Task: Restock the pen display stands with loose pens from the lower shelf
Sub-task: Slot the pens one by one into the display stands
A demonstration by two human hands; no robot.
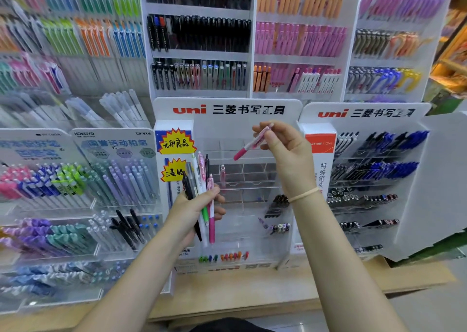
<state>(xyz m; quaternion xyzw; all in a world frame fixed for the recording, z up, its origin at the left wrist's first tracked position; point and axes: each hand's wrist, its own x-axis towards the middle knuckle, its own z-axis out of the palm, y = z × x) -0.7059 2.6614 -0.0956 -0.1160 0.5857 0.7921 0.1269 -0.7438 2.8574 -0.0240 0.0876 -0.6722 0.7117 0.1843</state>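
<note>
You are facing a wall of stocked pen racks in a stationery shop, with a wooden counter ledge (328,278) below and a clear acrylic display stand (252,180) under a white "uni" header straight ahead, most of its upper slots bare. Your right hand (285,149) pinches one pink pen (250,143) near its clip end, the pen slanting down and left with its tip in front of the stand's upper rows, not yet in any slot. Your left hand (194,210) grips a bundle of pens (202,192) held roughly upright just left of the stand; I count about six: one or two black, a clear or grey one, a white one with green grip, and two pinkish ones, though overlap makes the count uncertain. Inside the stand one pink pen stands alone in a middle row (223,176), and two small dark clusters sit lower right, too blurred to count. The likely slip: the left hand's bundle is fanned and loosely bunched, so a pen could slide out while your attention is on the right. The slanted pen could also catch a slot's front lip, or land in a row of another colour.
</note>
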